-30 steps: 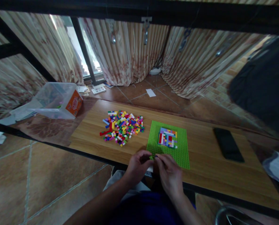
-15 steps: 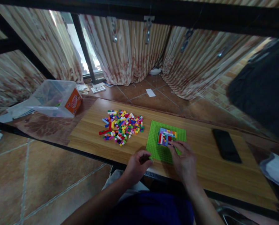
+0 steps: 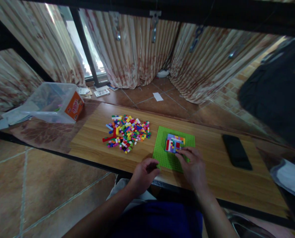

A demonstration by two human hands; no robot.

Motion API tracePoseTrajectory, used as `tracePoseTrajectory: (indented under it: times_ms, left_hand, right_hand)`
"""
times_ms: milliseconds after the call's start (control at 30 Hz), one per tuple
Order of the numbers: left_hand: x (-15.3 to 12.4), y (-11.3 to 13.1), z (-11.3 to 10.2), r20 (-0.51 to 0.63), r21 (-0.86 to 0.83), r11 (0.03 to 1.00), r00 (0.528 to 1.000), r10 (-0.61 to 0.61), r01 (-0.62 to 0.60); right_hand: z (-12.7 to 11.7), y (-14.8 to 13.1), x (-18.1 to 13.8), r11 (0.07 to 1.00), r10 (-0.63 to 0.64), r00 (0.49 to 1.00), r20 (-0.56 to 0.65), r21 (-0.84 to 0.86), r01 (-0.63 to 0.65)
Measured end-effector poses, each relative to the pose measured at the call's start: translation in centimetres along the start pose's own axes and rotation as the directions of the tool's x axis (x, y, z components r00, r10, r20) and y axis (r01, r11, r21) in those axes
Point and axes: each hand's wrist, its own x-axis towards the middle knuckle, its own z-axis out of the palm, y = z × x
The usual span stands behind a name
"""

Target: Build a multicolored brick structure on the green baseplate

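Note:
A green studded baseplate [image 3: 159, 148] lies on the wooden table, bearing a low, many-coloured block of toy bricks [image 3: 173, 142] with red, white, blue and yellow parts. At the block's near right corner, my right hand [image 3: 193, 165] has its thumb and fingertips drawn together; whatever they pinch is hidden. My left hand [image 3: 146, 173] hovers by the plate's near left corner, fingers curled round to meet the thumb. A tiny light-green bit shows at those fingertips, too small to name.
Loose toy bricks [image 3: 130, 130] lie heaped left of the baseplate. A black phone [image 3: 236, 152] rests on the table [image 3: 209, 178] at the right. Beyond the left end stands a clear plastic bin [image 3: 45, 114] with an orange label. Curtains hang behind.
The view has shifted slightly, so everything sits a little further left and up. Both hands keep nearly the same places beside the baseplate, and the right fingertips stay at the block's corner.

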Motion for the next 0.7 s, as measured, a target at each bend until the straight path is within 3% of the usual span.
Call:
tracePoseTrajectory:
  times_ms: [233,700]
  left_hand:
    - [-0.08,0.05,0.04,0.009,-0.018,1.000,1.000,-0.012,0.012]
    - [-0.19,0.54,-0.04,0.022,0.061,0.998,1.000,0.009,-0.011]
  right_hand:
    - [0.03,0.59,0.59,1.000,-0.022,0.998,0.059,-0.006,0.022]
    - [0.17,0.44,0.28,0.998,0.063,0.998,-0.027,0.020,-0.062]
